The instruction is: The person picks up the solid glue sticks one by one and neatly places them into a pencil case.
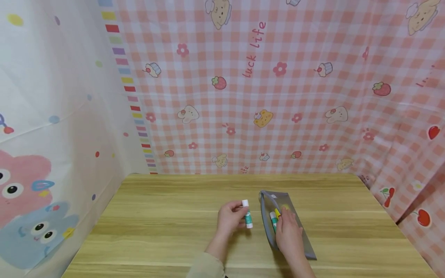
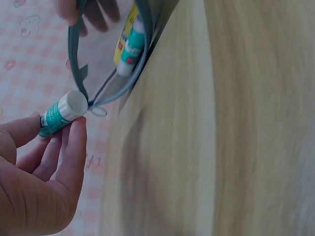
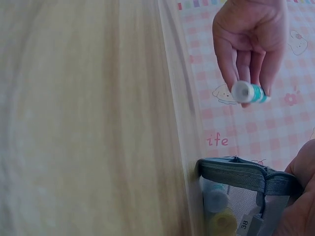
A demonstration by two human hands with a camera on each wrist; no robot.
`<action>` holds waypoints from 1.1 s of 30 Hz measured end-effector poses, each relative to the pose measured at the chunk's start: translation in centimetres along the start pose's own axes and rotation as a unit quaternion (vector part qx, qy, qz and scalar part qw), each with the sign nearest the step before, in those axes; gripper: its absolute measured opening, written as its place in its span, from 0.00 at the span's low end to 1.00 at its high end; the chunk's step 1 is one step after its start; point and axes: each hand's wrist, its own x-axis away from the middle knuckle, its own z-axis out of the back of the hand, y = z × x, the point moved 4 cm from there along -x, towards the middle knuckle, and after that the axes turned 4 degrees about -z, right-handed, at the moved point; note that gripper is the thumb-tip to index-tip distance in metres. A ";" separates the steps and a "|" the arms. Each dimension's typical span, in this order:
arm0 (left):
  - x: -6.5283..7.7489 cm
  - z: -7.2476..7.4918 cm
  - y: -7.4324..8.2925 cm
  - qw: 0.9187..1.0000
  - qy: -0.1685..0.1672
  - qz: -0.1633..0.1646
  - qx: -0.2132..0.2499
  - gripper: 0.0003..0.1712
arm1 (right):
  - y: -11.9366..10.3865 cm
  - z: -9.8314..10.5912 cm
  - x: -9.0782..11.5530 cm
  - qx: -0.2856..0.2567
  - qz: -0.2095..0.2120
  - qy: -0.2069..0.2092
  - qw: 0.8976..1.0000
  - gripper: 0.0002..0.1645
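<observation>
My left hand pinches a green-and-white glue stick between thumb and fingers, just left of a grey zip pouch. The pouch's mouth gapes toward that hand. With my right hand I grip the pouch's far side by its rim. Inside lie a second green-and-white glue stick and a yellow tube-like item, whose kind I cannot tell. In the right wrist view their ends show faintly through the mesh side. The held glue stick is apart from the pouch in the head view.
A wood-grain table carries the pouch. Behind it hangs a pink checked cloth with cartoon prints, and a white printed cloth covers the left side.
</observation>
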 end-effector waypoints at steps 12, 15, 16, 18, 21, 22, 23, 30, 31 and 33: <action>0.3 -2.7 -1.3 1.000 0.004 0.020 -0.004 0.13 | 0.0 0.1 0.0 0.002 -0.009 -0.006 1.000 0.26; 0.4 -3.4 -1.6 1.000 0.004 0.020 -0.012 0.11 | 0.1 0.1 -0.1 0.001 -0.007 -0.003 1.000 0.26; 0.4 -3.6 -1.8 1.000 0.004 0.020 -0.015 0.11 | 0.1 0.1 -0.1 0.001 -0.007 -0.004 1.000 0.26; 0.5 -3.9 -2.1 1.000 0.006 0.025 -0.014 0.10 | 0.1 0.1 -0.1 0.002 -0.006 -0.002 1.000 0.26; 0.6 -4.4 -2.3 0.999 0.005 0.030 -0.016 0.09 | 0.2 0.0 -0.2 0.004 -0.007 -0.003 1.000 0.26; 0.6 -4.6 -2.4 0.999 0.006 0.032 -0.017 0.09 | 0.2 0.0 -0.2 0.004 -0.008 -0.004 1.000 0.26; 0.6 -4.7 -2.4 0.999 0.007 0.034 -0.019 0.09 | 0.2 0.0 -0.2 0.004 -0.008 -0.004 1.000 0.26; 0.7 -5.4 -2.3 0.998 0.025 0.036 -0.035 0.08 | 0.2 0.1 -0.2 -0.001 -0.004 -0.002 1.000 0.26; 0.8 -5.5 -2.3 0.998 0.028 0.036 -0.038 0.08 | 0.2 0.1 -0.1 -0.002 -0.003 0.000 1.000 0.26; 0.8 -5.7 -2.3 0.998 0.033 0.035 -0.043 0.08 | 0.2 0.1 -0.1 -0.003 -0.002 0.001 1.000 0.26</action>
